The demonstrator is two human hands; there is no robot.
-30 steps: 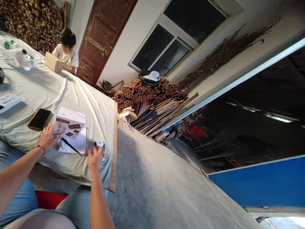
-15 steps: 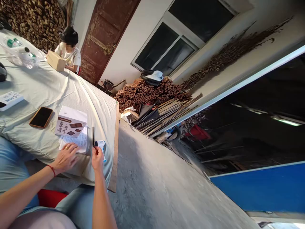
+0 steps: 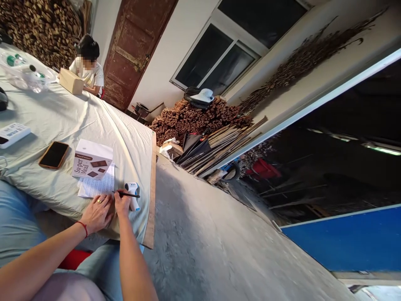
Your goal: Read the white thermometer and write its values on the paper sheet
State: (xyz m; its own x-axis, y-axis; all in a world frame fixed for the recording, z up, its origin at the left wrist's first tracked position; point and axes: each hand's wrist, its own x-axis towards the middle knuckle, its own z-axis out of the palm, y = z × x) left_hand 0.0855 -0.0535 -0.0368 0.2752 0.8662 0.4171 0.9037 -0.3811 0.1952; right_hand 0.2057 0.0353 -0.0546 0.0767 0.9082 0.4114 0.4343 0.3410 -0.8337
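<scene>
A slim black pen (image 3: 133,195) lies nearly level in my right hand (image 3: 122,204), pinched between the fingers, with its tip at the lower right corner of the written sheets (image 3: 105,184). My left hand (image 3: 97,214) rests flat at the bottom edge of those sheets, fingers stretched out and holding nothing. Behind the hands, a white "Super Meal" box (image 3: 92,161) stands on the sheets and covers part of them. A white and blue handheld thermometer (image 3: 134,201) lies just right of my right hand, partly under the pen.
A phone (image 3: 54,154) and a white device (image 3: 14,134) lie on the clothed table (image 3: 94,121) to the left. Farther back are a plastic bag of bottles (image 3: 28,73), a cardboard box (image 3: 71,81) and a seated person (image 3: 90,69). The table's wooden edge (image 3: 152,209) is close on the right.
My right hand has moved slightly left and tilted the pen from upright to nearly level, its tip now at the sheets. My left hand has shifted right and down, settling at the paper's lower edge.
</scene>
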